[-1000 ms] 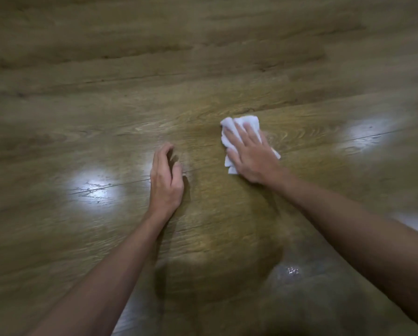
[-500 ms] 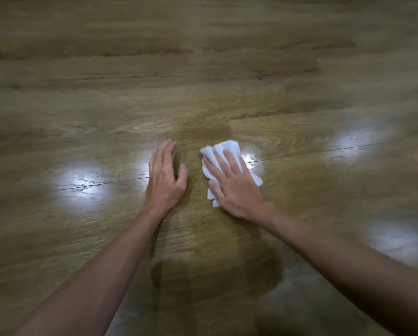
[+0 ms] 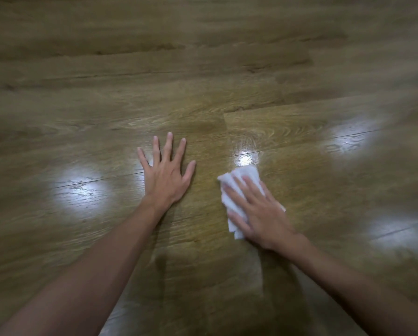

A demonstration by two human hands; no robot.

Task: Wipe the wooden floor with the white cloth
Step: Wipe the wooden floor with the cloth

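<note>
Floor (image 3: 106, 105): wooden planks, brown with darker grain streaks, glossy; narrow seams run across from 9 o'clock to 3 o'clock. Several bright white patches of reflected light lie on the boards, the largest at 9 o'clock of the left hand, others at 1 and 3 o'clock of the right hand.

Cloth (image 3: 234, 187): white, soft, crumpled into a flattish folded pad with uneven edges. It lies on the floor a little right of centre, under the right hand; its edges show at 12 o'clock and 9 o'clock of that hand.

Right hand (image 3: 259, 212): palm down on the cloth, fingers (image 3: 249, 187) straight and slightly parted, pressing it flat to the boards, pointing toward 11 o'clock. The outline is blurred. Bare forearm enters from 5 o'clock.

Left hand (image 3: 166, 175): flat on the bare floor, palm down, fingers fully spread, holding nothing. It sits at 9 o'clock of the cloth, apart from it. Bare forearm enters from 7 o'clock.
</note>
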